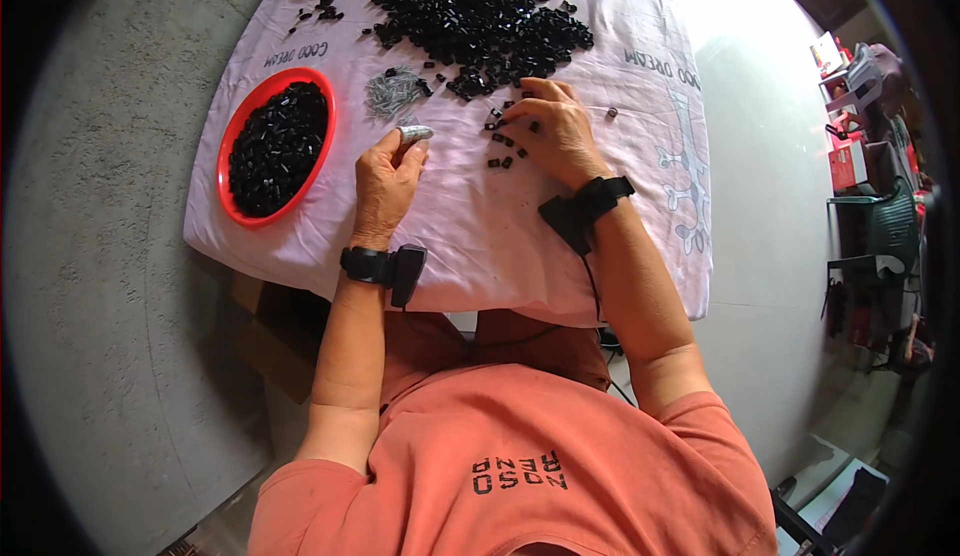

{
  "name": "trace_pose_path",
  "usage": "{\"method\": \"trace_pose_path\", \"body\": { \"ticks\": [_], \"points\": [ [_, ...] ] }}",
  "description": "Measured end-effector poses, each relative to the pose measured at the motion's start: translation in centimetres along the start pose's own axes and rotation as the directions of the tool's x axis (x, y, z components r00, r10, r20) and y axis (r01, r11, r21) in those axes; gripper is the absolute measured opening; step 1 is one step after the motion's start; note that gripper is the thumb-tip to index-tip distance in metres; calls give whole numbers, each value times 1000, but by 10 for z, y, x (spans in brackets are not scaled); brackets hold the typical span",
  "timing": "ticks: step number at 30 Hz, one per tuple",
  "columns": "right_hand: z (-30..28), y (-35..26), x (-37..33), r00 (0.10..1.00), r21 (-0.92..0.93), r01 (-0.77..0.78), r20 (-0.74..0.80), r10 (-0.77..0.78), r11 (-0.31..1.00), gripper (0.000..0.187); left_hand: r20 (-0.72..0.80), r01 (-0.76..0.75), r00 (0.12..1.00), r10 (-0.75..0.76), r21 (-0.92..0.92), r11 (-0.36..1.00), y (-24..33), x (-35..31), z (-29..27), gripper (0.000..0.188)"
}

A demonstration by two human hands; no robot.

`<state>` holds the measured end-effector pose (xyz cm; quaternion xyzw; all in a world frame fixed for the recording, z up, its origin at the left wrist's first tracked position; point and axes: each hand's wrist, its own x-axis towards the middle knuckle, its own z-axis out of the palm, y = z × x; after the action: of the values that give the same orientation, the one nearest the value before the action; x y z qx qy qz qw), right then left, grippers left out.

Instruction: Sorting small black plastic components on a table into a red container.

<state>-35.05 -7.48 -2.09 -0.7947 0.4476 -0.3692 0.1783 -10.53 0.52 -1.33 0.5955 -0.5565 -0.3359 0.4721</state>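
Sorting small black plastic pieces on a cloth-covered desk [640,206].
Big heap of black pieces [470,11] and red bowl [232,136]; right hand [550,126] spread on loose pieces [505,141], light, rigid, pinchable at the sides; left hand [385,181] pinches silvery metal bits [414,134].

Table [760,106] w/ pale cloth [480,226]

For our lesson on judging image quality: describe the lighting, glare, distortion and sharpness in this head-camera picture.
Head view: daylight from the upper right washes out the floor beyond the cloth; fisheye bending curves the cloth's edges and leaves a dark rim at the corners; the left hand, right hand and red bowl are sharp; the black pieces merge into a dark mass; the clutter at far right is small and hard to read.
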Motion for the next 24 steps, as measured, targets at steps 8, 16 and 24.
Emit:
{"method": "trace_pose_path", "body": {
  "ticks": [8,16,24],
  "points": [
    [-6,-5,1,998,26,19,56,-20,999,18,-5,-4,1000,4,-21,1000,-5,0,-1,15],
    [-28,25,3,854,239,-363,-302,424,901,16,-47,-35,998,36,19,999,4,-1,1,13],
    [-33,25,3,905,121,-263,-313,288,957,22,-46,-48,998,48,2,999,1,0,1,13]
  ]
}}
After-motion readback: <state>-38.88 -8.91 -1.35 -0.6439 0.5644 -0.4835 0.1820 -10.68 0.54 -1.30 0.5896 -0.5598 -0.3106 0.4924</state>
